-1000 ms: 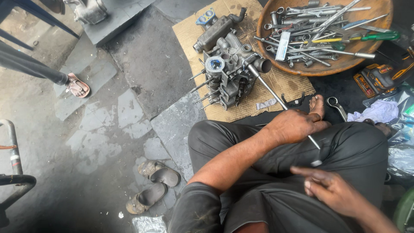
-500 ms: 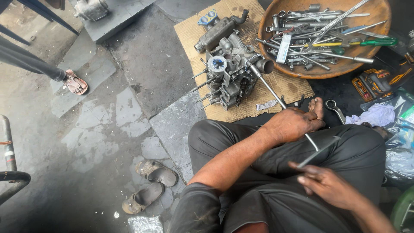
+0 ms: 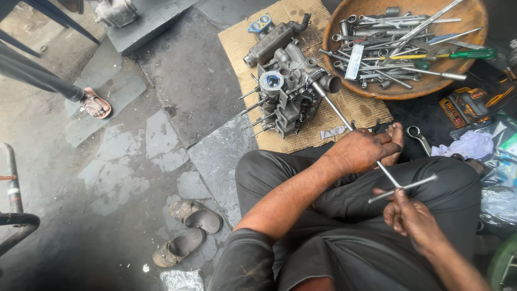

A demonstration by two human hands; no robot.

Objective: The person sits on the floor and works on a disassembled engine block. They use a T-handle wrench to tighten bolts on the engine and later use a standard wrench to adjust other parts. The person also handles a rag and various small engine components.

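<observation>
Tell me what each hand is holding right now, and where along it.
Both hold the T-handle socket wrench: left hand has its grip around the shaft's lower part, right hand pinches the crossbar near the middle.

Person wore dark grey trousers (image 3: 344,199), creased and dusty over both knees, cloth looked thin. Upper arm on the left side was covered by a dark grey short sleeve (image 3: 242,258) ending near the elbow; forearm below it was bare. Left hand (image 3: 361,151) and right hand (image 3: 412,221) were bare, no gloves, both smeared with black grease. 1 bare foot (image 3: 397,141) showed past the knee, possibly unshod, partly hidden.
</observation>
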